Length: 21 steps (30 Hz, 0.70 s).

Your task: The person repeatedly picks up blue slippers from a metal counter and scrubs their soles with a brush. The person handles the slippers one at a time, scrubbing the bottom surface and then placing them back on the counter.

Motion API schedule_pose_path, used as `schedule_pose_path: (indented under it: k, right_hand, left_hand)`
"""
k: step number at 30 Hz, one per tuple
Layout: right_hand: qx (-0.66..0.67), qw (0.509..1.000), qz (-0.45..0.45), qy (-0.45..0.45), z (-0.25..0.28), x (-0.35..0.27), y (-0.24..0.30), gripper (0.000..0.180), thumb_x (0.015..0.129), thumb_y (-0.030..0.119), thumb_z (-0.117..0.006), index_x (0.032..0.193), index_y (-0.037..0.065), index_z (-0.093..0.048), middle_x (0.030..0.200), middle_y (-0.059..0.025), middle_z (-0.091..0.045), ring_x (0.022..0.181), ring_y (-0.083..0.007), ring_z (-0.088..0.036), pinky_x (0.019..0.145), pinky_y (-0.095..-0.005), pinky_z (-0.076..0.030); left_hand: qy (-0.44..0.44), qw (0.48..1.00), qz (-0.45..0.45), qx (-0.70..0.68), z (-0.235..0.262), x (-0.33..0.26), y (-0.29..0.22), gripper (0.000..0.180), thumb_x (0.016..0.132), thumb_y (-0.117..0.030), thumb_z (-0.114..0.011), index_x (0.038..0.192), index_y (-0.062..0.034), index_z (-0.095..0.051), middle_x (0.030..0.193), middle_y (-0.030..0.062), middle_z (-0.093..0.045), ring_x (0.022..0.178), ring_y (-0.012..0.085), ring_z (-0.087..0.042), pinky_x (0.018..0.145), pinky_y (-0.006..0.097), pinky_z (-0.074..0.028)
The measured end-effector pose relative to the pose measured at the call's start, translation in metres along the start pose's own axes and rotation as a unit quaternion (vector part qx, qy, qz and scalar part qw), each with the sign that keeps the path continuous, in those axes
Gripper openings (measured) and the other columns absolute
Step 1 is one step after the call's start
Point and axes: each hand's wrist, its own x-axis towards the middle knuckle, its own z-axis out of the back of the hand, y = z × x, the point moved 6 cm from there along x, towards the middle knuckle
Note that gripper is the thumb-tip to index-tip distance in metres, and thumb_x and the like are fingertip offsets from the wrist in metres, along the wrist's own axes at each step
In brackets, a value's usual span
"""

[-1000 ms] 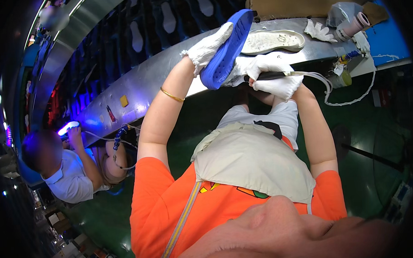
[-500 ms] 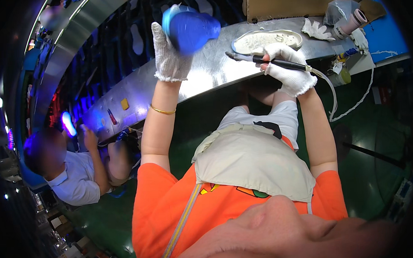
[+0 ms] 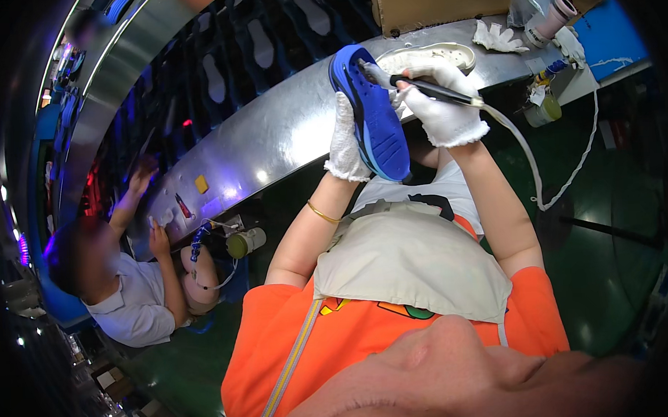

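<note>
1. At far left, a co-worker (image 3: 135, 307) in a pale shirt is seen seated by the bench, one arm raised.
2. On the metal bench (image 3: 254, 141), a red-handled tool (image 3: 183, 206) is passed, and just beside it a small yellow block (image 3: 201, 184) is spotted.
3. Into the centre: by the left hand (image 3: 344, 145), white-gloved, the blue sole (image 3: 383, 129) is gripped along its left side, some fingers being hidden behind it.
4. And there is the sole, held up tilted over the bench's near edge, its top end leaned to the left.
5. Over its upper part a brush (image 3: 377, 73) is brought to bear; whether the bristles are touching cannot be told.
6. By the right hand (image 3: 448, 109), also gloved, the black handle is clasped firmly, the two hands being kept apart with the sole between.
7. Behind that hand a white sole (image 3: 455, 53), partly covered, is laid on the bench.
8. At far right, a pale hose (image 3: 521, 143) is looped from the handle, and a spare glove (image 3: 499, 37) is left lying near a pink cylinder (image 3: 552, 21).
</note>
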Motion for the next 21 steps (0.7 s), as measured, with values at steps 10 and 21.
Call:
schedule_pose_path:
  k: [10,21]
  right_hand:
    - [-0.012,0.995,-0.024,0.092,-0.013,-0.013,0.007,0.02,0.073,0.004,-0.065,0.092,0.003,-0.062,0.085,-0.0086,-0.063,0.08,-0.015,-0.061,0.075,-0.0287,-0.05]
    - [-0.092,0.99,-0.014,0.106,-0.019,-0.024,0.012,0.018,0.072,0.004,-0.066,0.089,0.006,-0.063,0.085,-0.0084,-0.063,0.076,-0.0183,-0.061,0.072,-0.0281,-0.049]
  left_hand:
    - [-0.08,0.994,-0.056,-0.048,0.028,0.017,-0.004,0.073,0.084,-0.067,-0.042,0.128,-0.0092,-0.043,0.113,0.013,-0.056,0.098,0.0245,-0.058,0.086,0.039,-0.051]
    - [-0.108,0.989,-0.105,-0.009,0.034,0.024,-0.024,0.072,0.086,-0.067,-0.037,0.13,-0.0105,-0.042,0.115,0.0116,-0.057,0.1,0.0261,-0.058,0.087,0.041,-0.05]
